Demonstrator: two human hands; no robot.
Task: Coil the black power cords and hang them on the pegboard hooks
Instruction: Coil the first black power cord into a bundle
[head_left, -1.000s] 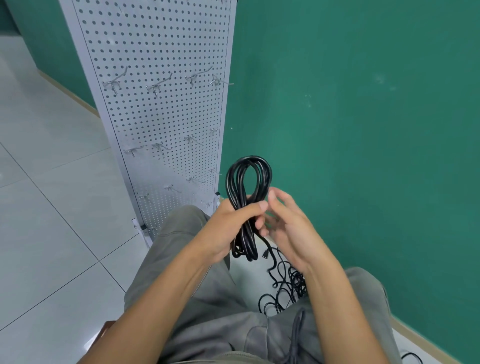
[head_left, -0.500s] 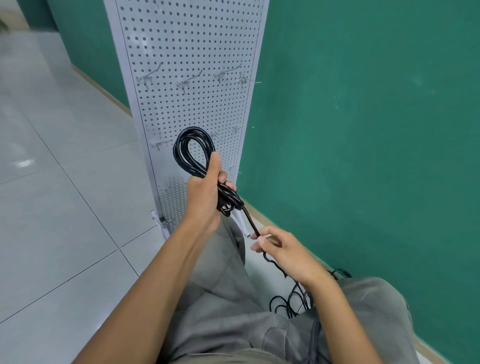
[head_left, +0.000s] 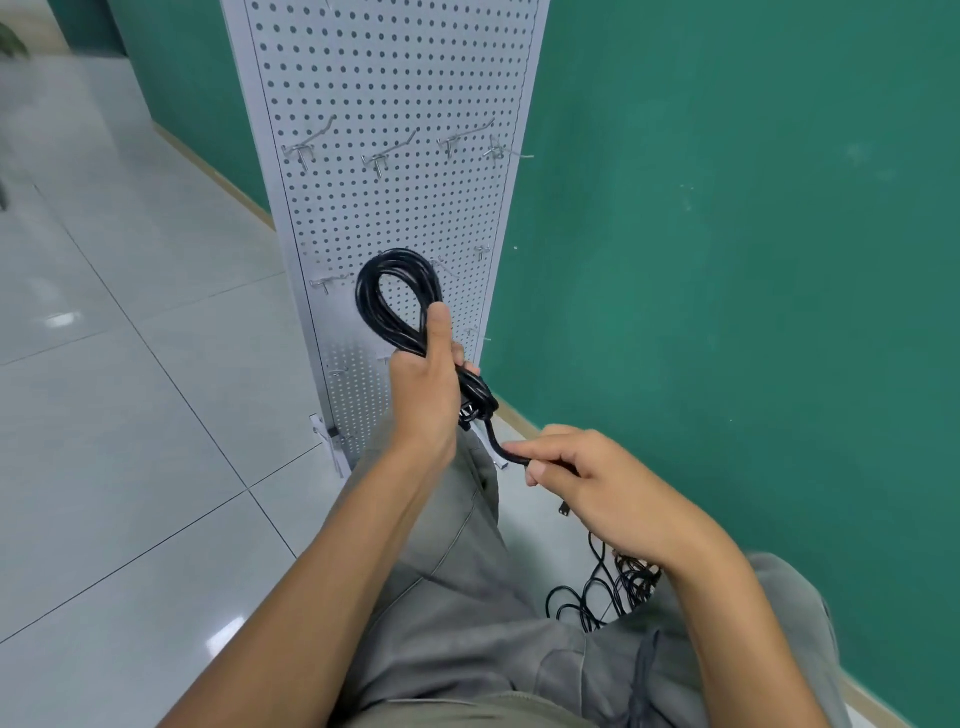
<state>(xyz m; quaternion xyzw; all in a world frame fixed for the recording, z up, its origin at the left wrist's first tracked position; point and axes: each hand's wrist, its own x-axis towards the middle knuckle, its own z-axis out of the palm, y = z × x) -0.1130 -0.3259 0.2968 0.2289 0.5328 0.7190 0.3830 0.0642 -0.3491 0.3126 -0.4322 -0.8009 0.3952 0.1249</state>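
Gripping a coiled black power cord (head_left: 397, 306) at its neck, the left hand (head_left: 423, 400) holds the loop up in front of the white pegboard (head_left: 395, 78). Its tail runs down to the right hand (head_left: 597, 488), which pinches it between thumb and curled fingers. Below that hand, more loose cords (head_left: 608, 587) lie tangled on the floor, possibly several. Metal hooks (head_left: 387, 156) stand bare above the loop.

a green wall (head_left: 727, 260) meets a glossy pale tiled floor (head_left: 130, 415) along a tan skirting strip (head_left: 223, 182).
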